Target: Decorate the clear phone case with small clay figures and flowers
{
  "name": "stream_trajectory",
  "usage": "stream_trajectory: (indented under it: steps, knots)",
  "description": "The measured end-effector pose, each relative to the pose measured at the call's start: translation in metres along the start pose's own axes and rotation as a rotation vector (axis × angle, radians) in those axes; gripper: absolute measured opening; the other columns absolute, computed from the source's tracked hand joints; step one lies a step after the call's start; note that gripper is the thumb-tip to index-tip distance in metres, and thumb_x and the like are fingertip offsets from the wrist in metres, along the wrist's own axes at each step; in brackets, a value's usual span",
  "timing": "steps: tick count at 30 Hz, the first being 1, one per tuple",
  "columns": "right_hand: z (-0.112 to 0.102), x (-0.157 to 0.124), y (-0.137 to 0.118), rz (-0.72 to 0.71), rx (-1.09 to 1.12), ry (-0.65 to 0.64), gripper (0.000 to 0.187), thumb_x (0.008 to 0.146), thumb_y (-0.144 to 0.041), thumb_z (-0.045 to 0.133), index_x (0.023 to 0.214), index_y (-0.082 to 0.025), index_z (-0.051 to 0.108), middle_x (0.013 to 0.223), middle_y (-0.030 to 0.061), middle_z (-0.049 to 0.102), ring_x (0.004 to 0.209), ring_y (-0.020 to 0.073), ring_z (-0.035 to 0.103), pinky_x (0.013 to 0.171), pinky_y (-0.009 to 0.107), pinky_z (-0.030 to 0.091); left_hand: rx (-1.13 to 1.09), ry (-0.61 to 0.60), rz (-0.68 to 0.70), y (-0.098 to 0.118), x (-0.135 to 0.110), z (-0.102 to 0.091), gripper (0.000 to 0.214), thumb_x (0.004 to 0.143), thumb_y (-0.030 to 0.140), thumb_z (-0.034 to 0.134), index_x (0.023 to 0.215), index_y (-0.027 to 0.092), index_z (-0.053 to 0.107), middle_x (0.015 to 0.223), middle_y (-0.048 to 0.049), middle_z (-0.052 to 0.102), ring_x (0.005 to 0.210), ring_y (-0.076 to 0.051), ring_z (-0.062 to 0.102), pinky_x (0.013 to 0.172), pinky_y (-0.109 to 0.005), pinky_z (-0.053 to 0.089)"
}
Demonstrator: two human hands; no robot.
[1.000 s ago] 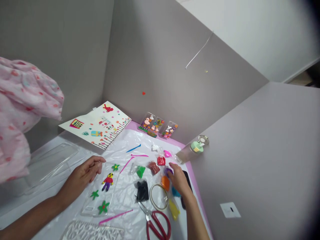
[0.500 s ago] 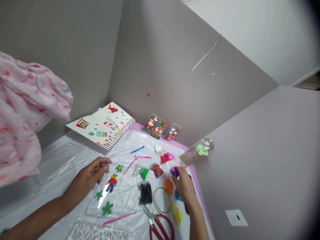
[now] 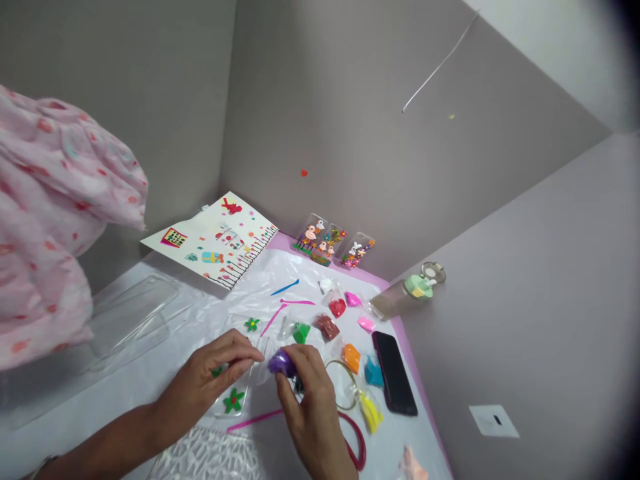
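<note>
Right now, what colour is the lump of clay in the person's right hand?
Purple; the clay lump shows clearly in the head view, pinched by the right hand.

Grey partition walls (image 3: pixel 320 100) meet in a corner at twelve o'clock, and a lower grey panel (image 3: pixel 530 293) closes the desk in from three o'clock. A thin wire (image 3: pixel 440 63) and a small red speck (image 3: pixel 303 173) mark the back wall, while a white socket plate (image 3: pixel 494 421) sits on the side panel at four o'clock. The white desk (image 3: pixel 75 393) shows at eight o'clock, and the light is soft and even.

A partitioned craft desk: clay packets (image 3: pixel 327 326), decorated cases (image 3: pixel 334 241), grey dividers (image 3: pixel 530 293).
</note>
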State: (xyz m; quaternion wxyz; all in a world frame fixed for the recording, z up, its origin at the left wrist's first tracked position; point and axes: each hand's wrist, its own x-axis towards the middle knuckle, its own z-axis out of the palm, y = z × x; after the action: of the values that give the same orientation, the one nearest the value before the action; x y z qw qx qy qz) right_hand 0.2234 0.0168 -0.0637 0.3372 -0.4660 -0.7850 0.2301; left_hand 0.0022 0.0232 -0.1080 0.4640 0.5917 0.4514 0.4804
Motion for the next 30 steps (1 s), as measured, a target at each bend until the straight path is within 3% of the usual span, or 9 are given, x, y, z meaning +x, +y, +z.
stream_trajectory:
  steps: [4, 8, 13, 19, 25, 30]
  knots:
    - [0.009, 0.004, 0.000, -0.015, 0.008, 0.062, 0.028, 0.104, -0.012, 0.060, 0.128, -0.025, 0.068, 0.119, 0.0070, 0.070, 0.110, 0.0200, 0.069, 0.097, 0.030, 0.058, -0.010, 0.065, -0.076, -0.002, 0.002, -0.002, 0.017, 0.092, 0.043, 0.075, 0.099, 0.029, 0.080, 0.092, -0.0003, 0.076, 0.083, -0.020, 0.072, 0.080, -0.027, 0.059]
    - [0.021, 0.003, 0.001, -0.079, -0.061, 0.092, 0.032, 0.104, -0.009, 0.057, 0.132, -0.024, 0.065, 0.119, 0.0078, 0.069, 0.111, 0.0206, 0.069, 0.097, 0.030, 0.059, -0.022, 0.051, -0.139, -0.002, 0.002, -0.001, 0.024, 0.090, 0.048, 0.075, 0.082, 0.025, 0.074, 0.078, 0.0007, 0.072, 0.073, -0.020, 0.069, 0.069, -0.027, 0.056]
    - [0.034, -0.002, 0.004, -0.159, -0.179, 0.145, 0.044, 0.104, -0.006, 0.053, 0.144, -0.023, 0.059, 0.123, 0.0114, 0.069, 0.114, 0.0233, 0.068, 0.100, 0.035, 0.059, -0.004, 0.084, -0.152, -0.001, 0.002, -0.003, 0.031, 0.093, 0.049, 0.070, 0.074, 0.024, 0.069, 0.075, 0.0012, 0.066, 0.073, -0.019, 0.062, 0.072, -0.028, 0.051]
    - [0.035, -0.004, 0.002, -0.144, -0.150, 0.156, 0.047, 0.105, -0.006, 0.052, 0.147, -0.025, 0.058, 0.120, 0.0112, 0.069, 0.111, 0.0238, 0.070, 0.098, 0.037, 0.062, -0.047, -0.006, -0.188, 0.004, 0.006, -0.006, 0.037, 0.093, 0.056, 0.065, 0.077, 0.024, 0.073, 0.073, 0.0007, 0.063, 0.071, -0.020, 0.059, 0.067, -0.028, 0.048]
    - [0.035, -0.004, 0.001, -0.158, -0.128, 0.172, 0.047, 0.103, -0.004, 0.054, 0.144, -0.025, 0.060, 0.119, 0.0110, 0.071, 0.108, 0.0240, 0.071, 0.095, 0.037, 0.063, -0.119, -0.041, -0.240, -0.001, 0.008, -0.007, 0.031, 0.087, 0.052, 0.075, 0.075, 0.023, 0.079, 0.076, -0.0008, 0.067, 0.073, -0.020, 0.059, 0.069, -0.029, 0.048]
    - [0.034, -0.003, 0.000, -0.195, -0.146, 0.142, 0.049, 0.103, -0.004, 0.053, 0.147, -0.025, 0.058, 0.122, 0.0123, 0.070, 0.110, 0.0242, 0.070, 0.094, 0.038, 0.064, -0.215, -0.084, -0.251, -0.011, 0.005, -0.006, 0.036, 0.080, 0.053, 0.085, 0.072, 0.020, 0.071, 0.070, 0.0017, 0.061, 0.067, -0.017, 0.055, 0.064, -0.026, 0.046]
